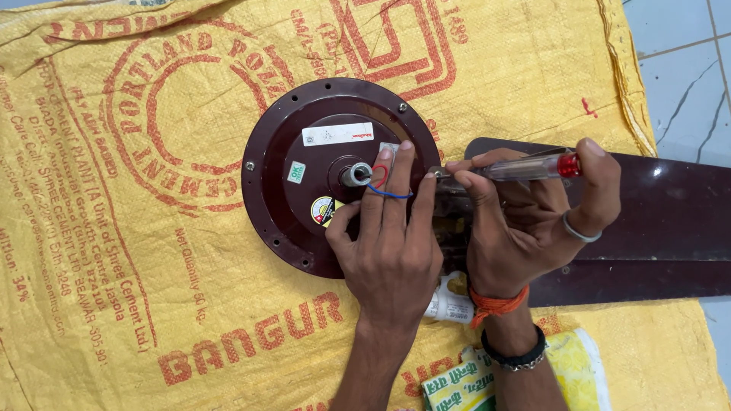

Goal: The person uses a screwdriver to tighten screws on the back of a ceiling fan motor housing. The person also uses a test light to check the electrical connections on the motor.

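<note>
A view from above shows a round, dark brown ceiling fan motor (304, 152) lying flat on a yellow woven sack (114, 228) printed in red, spread over a pale tiled floor (685, 68). Its short metal shaft (355, 174) points straight up at the camera from the centre, with a red and a blue wire (384, 190) looping out beside it. The housing is glossy, with several small stickers and screws around its rim. 1 dark brown fan blade (670, 221) stretches from the motor toward the right edge, its long axis nearly horizontal.

The left hand (392, 243) lies flat on the motor, grip wide, fingers spread beside the shaft. The right hand (525, 221) has its grip closed around a screwdriver (525, 167) with a clear handle and red cap, lying horizontally, tip pointing left at the motor's rim. A small white bottle (449, 301) lies beneath the wrists.
</note>
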